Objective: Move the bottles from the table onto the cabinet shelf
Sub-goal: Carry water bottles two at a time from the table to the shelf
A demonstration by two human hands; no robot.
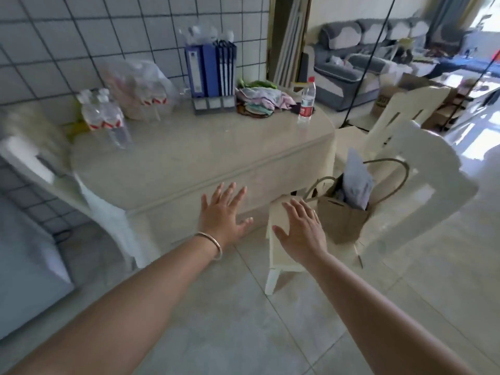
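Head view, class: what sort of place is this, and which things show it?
Probably a home dining area opening onto a living room: a cloth-covered table with chairs, a tiled wall, and a grey sofa beyond the doorway.

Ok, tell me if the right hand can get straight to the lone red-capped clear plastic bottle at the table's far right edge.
Probably yes. The right hand is open and empty, the red-capped clear plastic bottle stands alone, and bare beige tabletop lies between. It is far, so stepping forward looks necessary.
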